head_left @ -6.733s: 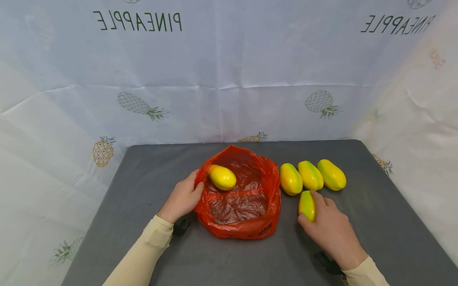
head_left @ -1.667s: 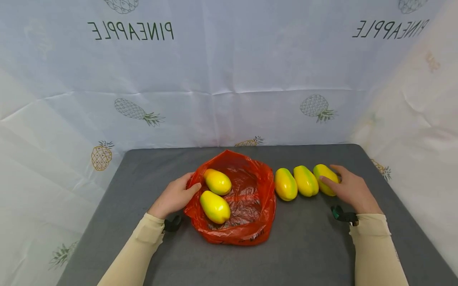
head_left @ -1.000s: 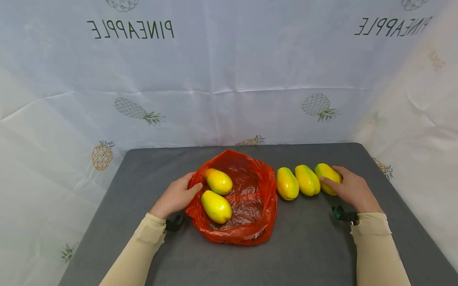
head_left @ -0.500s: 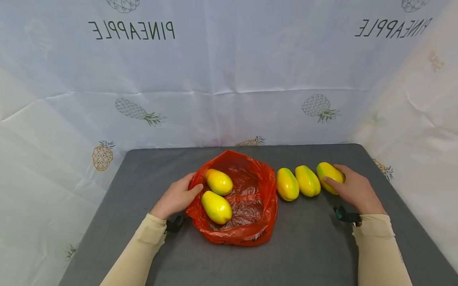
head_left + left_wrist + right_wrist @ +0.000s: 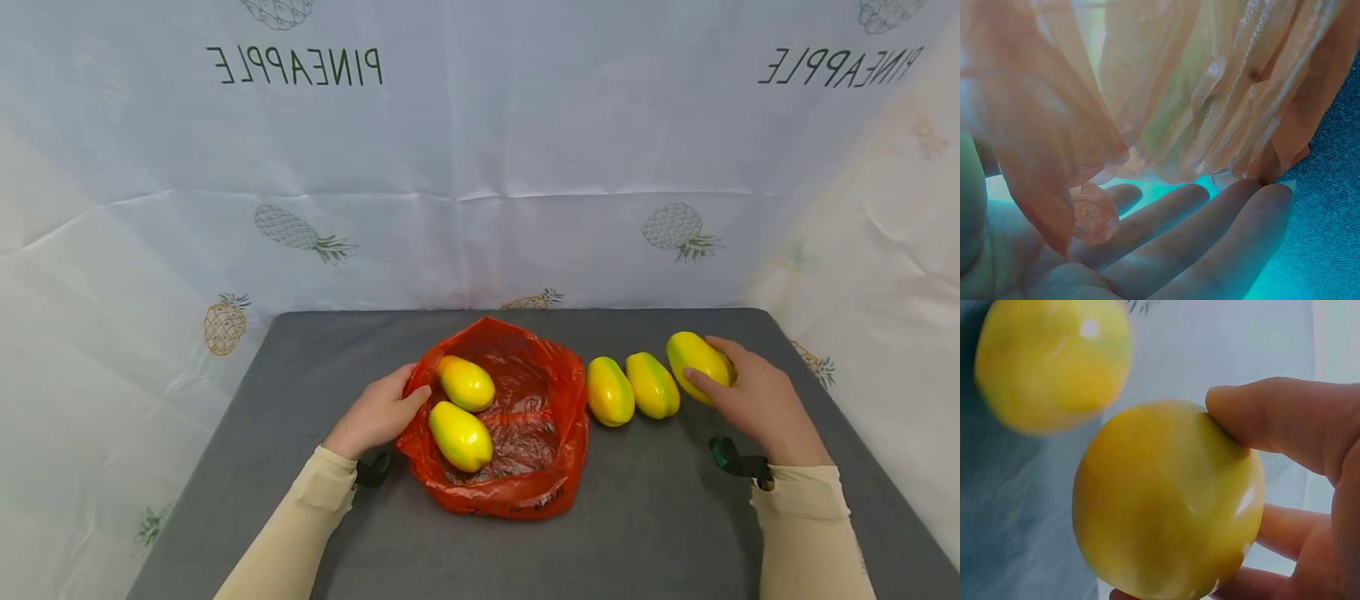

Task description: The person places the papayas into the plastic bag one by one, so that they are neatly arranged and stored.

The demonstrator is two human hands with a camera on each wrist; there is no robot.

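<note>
Head: mirrored "PINEAPPLE" (image 5: 297, 67) behind red bag (image 5: 567, 429)

A dark grey bench (image 5: 637, 525) carries an open red plastic bag (image 5: 517, 497) and, just beside it, two yellow-green papayas (image 5: 610, 392).

Bag (image 5: 525, 417), red with black lettering (image 5: 550, 499); fruits (image 5: 461, 437), yellow streaked with green; counter (image 5: 555, 554), dark grey; cloth backdrop (image 5: 480, 142), pale blue-grey to white, patterned with outlined pineapples (image 5: 287, 227) in grey, orange and green and with dark mirrored letters (image 5: 295, 66) reading PINEAPPLE; sleeves (image 5: 288, 525), cream; right wrist strap (image 5: 737, 461), black and green.
</note>
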